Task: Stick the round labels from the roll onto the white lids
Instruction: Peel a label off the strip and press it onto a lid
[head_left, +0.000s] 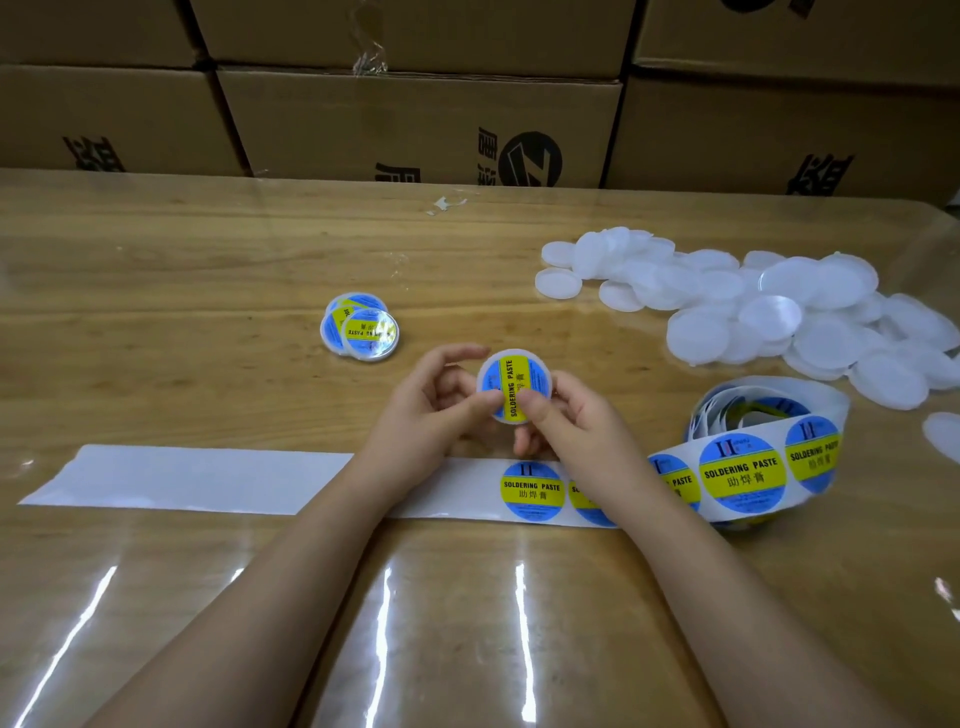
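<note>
A white lid (514, 382) with a blue and yellow "SOLDERING PASTE" label on it is held above the table centre. My left hand (431, 410) grips its left side with the thumb on the label. My right hand (566, 421) grips its right side, thumb pressing the label's lower part. The label roll (763, 457) lies to the right, its white backing strip (208, 478) running left under my wrists, with a label (532, 491) still on it. A pile of bare white lids (753, 306) lies at the right.
Three labelled lids (361, 327) lie stacked left of centre on the wooden table (208, 270), which has a glossy clear cover. Cardboard boxes (415, 124) stand in a wall along the far edge. A small paper scrap (444, 203) lies near them.
</note>
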